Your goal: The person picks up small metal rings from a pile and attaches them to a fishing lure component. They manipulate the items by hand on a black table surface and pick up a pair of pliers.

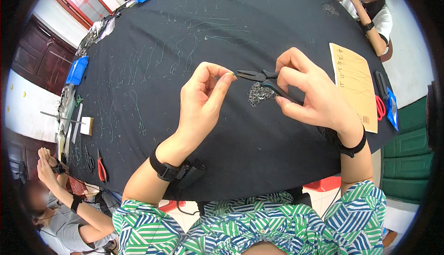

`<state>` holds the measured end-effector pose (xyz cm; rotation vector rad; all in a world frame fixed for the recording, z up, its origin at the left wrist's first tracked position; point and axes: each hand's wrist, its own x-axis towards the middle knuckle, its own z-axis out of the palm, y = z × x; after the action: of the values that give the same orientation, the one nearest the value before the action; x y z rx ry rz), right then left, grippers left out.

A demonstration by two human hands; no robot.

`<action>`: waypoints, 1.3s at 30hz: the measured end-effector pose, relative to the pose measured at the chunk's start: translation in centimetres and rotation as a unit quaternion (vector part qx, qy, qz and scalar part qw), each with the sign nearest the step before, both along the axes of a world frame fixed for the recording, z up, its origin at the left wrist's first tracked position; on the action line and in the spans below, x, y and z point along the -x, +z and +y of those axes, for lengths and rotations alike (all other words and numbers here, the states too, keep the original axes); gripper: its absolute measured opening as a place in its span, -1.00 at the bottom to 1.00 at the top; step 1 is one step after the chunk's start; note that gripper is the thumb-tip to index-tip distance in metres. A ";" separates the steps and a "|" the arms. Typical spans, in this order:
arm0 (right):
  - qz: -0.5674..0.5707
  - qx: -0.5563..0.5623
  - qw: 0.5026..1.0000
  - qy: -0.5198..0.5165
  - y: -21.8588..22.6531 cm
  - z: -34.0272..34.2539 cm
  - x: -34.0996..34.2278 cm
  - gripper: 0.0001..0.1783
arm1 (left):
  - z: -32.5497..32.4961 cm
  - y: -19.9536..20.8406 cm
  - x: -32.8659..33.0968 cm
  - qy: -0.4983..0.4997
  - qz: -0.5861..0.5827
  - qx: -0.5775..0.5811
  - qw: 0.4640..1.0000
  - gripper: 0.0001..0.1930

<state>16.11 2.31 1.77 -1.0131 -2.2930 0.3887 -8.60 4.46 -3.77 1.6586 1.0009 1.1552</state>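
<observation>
My left hand (202, 100) is closed in a pinch, thumb against forefinger. A tiny bit of something shows at the fingertips, too small to name. In my right hand (317, 88) is a pair of pliers (252, 75) with dark jaws and black-and-teal handles, the fingers wrapped around the grips. The tips of the jaws point left, very close to my left thumb and forefinger; whether they touch is hard to make out. Just below the pliers, a small heap of silvery metal chain (260, 95) lies on the black tablecloth (259, 148).
Thin greenish cords (178, 54) are spread over the cloth's left and far parts. At right lie a tan card (356, 93), red-handled scissors (380, 108) and a blue packet (392, 109). Red-handled pliers (101, 168) and a blue tray (77, 70) are at left. Several people sit around the table.
</observation>
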 end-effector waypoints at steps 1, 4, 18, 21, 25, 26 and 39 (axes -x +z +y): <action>-0.002 -0.009 1.000 0.003 -0.1 0.0 0.0 -0.75 | 0.0 0.0 0.0 0.002 0.008 0.008 1.000 -0.90; -0.001 0.008 1.000 0.005 -0.1 -0.1 0.1 -0.74 | 0.1 -0.3 0.0 -0.001 0.001 -0.007 1.000 -0.90; -0.002 0.031 0.999 -0.017 -0.6 -0.3 0.6 -0.75 | 0.2 -0.4 0.0 0.022 0.037 -0.046 0.998 -0.93; -0.014 0.018 0.999 -0.044 -0.5 -0.3 0.4 -0.76 | 0.1 -0.2 -0.1 0.039 0.064 -0.054 0.996 -0.93; -0.076 -0.042 0.983 -0.161 -0.6 0.6 -1.9 -0.78 | 1.1 -1.1 -0.1 0.091 0.042 -0.117 0.988 -0.91; -0.081 -0.046 0.974 -0.207 -1.1 1.2 -2.9 -0.79 | 1.3 -1.0 -0.1 0.090 0.041 -0.117 0.988 -0.91; -0.182 -0.002 0.866 -0.465 -0.8 4.2 -11.9 -0.67 | 1.8 -1.4 0.5 0.089 0.024 -0.064 0.994 -0.87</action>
<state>27.99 6.55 0.94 -2.1529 -1.7756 -0.2348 -9.05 6.27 -5.14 1.7314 1.1442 1.3264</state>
